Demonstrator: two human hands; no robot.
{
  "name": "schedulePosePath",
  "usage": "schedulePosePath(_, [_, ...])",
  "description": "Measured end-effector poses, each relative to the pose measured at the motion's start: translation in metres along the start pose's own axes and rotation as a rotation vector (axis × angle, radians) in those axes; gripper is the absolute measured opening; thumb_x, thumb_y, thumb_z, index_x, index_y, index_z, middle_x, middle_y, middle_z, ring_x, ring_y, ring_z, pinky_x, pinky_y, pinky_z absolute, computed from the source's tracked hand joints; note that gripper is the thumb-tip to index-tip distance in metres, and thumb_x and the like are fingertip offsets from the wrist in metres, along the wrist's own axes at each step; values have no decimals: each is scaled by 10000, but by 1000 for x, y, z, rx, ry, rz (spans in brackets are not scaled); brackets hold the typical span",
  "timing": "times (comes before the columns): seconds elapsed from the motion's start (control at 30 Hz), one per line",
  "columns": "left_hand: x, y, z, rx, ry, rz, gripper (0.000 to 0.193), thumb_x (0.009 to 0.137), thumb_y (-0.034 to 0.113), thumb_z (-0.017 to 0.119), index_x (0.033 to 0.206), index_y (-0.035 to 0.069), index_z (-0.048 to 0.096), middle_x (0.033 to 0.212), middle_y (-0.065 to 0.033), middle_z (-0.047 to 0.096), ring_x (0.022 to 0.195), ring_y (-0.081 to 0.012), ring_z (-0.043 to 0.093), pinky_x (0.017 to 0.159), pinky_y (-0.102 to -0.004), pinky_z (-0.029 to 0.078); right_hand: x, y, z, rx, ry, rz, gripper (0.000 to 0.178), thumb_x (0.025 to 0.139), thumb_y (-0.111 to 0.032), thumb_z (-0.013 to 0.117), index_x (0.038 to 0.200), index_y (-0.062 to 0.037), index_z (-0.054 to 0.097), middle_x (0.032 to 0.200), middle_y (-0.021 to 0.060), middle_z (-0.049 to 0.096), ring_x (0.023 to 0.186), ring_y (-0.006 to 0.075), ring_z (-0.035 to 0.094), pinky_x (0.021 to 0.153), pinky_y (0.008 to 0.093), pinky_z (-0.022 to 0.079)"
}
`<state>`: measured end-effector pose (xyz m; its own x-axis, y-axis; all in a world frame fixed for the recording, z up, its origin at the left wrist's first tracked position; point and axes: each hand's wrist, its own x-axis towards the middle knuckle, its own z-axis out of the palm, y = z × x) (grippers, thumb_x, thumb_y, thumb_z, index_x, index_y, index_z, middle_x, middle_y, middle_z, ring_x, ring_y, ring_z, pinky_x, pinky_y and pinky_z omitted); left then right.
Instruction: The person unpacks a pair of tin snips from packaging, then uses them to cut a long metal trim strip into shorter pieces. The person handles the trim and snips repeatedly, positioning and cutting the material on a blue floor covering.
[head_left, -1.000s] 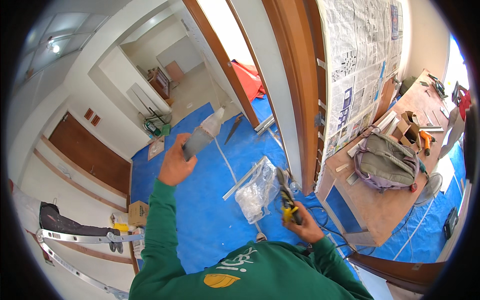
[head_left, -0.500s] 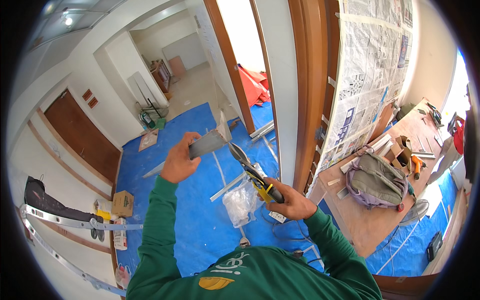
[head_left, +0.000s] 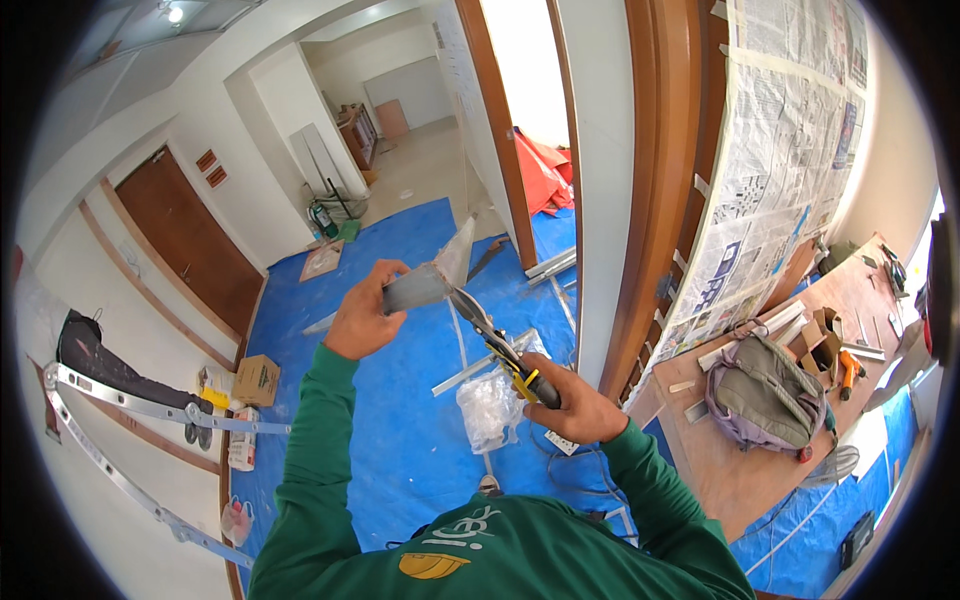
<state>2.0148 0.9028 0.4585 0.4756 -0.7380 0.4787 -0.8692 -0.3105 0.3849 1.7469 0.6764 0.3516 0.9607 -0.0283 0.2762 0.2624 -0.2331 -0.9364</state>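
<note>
My left hand (head_left: 364, 312) is closed around a grey metal channel (head_left: 415, 289), held out at chest height. At its far end a pale, whitish flap (head_left: 458, 254) stands up at an angle. The channel's other end shows past the left side of my fist. In my right hand (head_left: 582, 402) are tin snips (head_left: 498, 346) with yellow and black handles, my fingers wrapped round the grips. The snips' jaws meet the lower edge of the channel close to the flap; how far they bite in cannot be made out.
Blue sheeting (head_left: 400, 400) covers the floor, with a clear plastic bag (head_left: 488, 410) and metal strips on it. A ladder (head_left: 170, 408) stands at left by a cardboard box (head_left: 257, 380). At right, a wooden table (head_left: 700, 470) bears a backpack (head_left: 765, 390), beside a brown door frame (head_left: 665, 180).
The snips' jaws have moved up against the channel's end, and their handles look closer together. My left hand still grips the channel. The whole view has shifted slightly left.
</note>
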Motion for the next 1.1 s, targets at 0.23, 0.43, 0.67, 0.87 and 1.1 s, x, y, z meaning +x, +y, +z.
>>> schedulePosePath(0.23, [-8,-28,-9,-91,25,-26,510,816,-15,663,1303,96,564,1067,-201,674,1005,-417,673,901,-446,541,18,-17,17,-3,-54,36,705,982,-131,721,1599,-2,406,1370,230,617,1265,334,611,1106,426,473])
schedulePosePath(0.43, [-20,-60,-7,-103,26,-52,474,809,-3,688,1265,93,603,1058,-170,692,980,-390,681,885,-434,546,21,-9,50,-94,32,127,326,958,-209,754,1134,10,589,830,209,583,729,344,587,696,485,464])
schedulePosePath(0.67, [-44,-73,16,-16,-109,-114,456,764,1,712,1204,104,657,957,-145,670,907,-383,673,797,-461,530,19,53,101,-95,39,169,288,968,-228,733,985,-10,546,801,205,566,698,347,552,678,495,454])
schedulePosePath(0.87, [-56,-103,25,-123,-126,-58,522,769,-6,702,1275,120,665,1037,-130,718,980,-385,708,835,-462,551,33,83,124,-88,40,222,256,964,-207,733,1010,-12,573,786,144,577,717,267,535,702,444,481])
schedulePosePath(1.1, [-36,-84,-1,-121,-221,-55,499,795,91,807,1269,118,653,1139,-126,757,1056,-375,728,884,-452,577,45,75,134,-88,45,263,239,952,-187,744,1006,-28,574,779,100,557,736,180,521,695,409,479])
